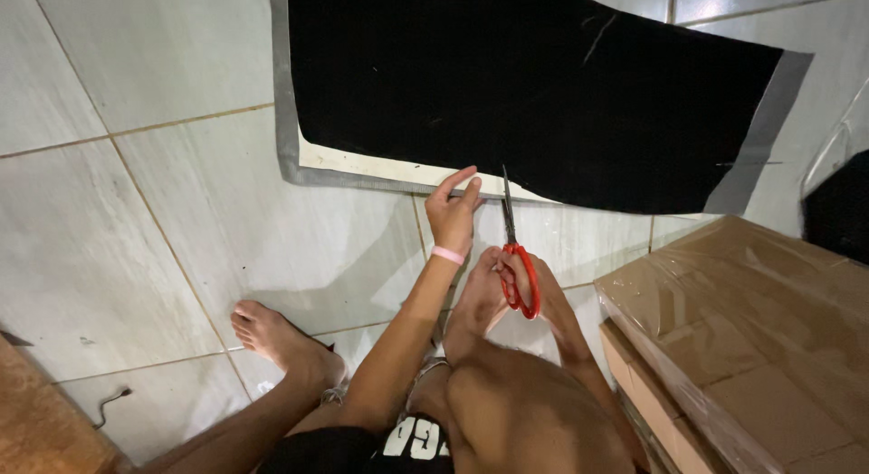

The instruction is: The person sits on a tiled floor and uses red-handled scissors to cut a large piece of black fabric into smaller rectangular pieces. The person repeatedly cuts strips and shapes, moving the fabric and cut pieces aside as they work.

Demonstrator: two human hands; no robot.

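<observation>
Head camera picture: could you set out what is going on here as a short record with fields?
Setting: person seated on a pale tiled floor
Left hand: fingertips press the near edge of the black fabric
Right hand: grips red-handled scissors, blades pointing at that edge
Under the fabric: grey layer and a pale strip showing at the border
Wrist: pink band
Right side: cardboard boxes wrapped in clear film

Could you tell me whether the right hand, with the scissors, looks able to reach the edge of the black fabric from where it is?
Probably yes: the right hand holds the red-handled scissors with their tips already at the black fabric edge, beside the left hand; nothing lies between.
</observation>
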